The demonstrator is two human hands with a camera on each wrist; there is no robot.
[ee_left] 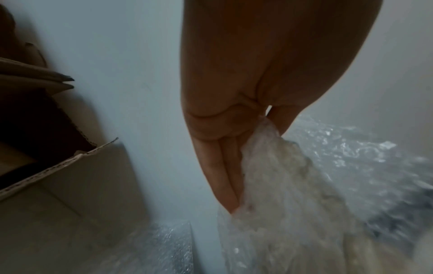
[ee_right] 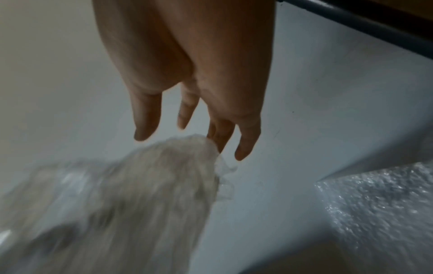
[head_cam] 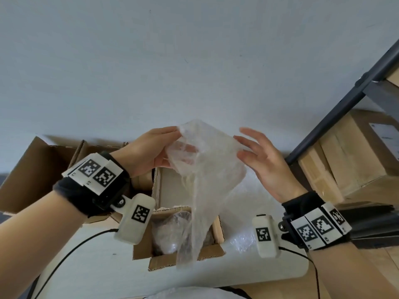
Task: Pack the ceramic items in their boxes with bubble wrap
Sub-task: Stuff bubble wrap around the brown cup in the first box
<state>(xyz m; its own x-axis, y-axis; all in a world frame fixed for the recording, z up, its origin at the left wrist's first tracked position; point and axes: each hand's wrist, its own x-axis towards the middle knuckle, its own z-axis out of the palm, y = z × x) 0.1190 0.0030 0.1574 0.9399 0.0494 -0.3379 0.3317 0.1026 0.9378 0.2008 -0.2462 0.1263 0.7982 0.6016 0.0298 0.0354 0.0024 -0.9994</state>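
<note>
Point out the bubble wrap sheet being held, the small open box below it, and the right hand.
bubble wrap sheet (head_cam: 207, 160), head view, its upper middle.
small open box (head_cam: 218, 229), head view, right wall.
right hand (head_cam: 265, 160), head view, palm.

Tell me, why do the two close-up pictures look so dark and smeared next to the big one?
Head view: evenly lit, fairly sharp, edges bent by the wide lens. Left wrist view: dim, the bubble wrap and box smeared. Right wrist view: dim, the right hand soft, wrap streaked by motion.

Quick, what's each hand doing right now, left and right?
Left hand: pinching the top of the bubble wrap sheet, held up above the small open box.
Right hand: open, fingers spread, at the sheet's edge, no grip.
</note>
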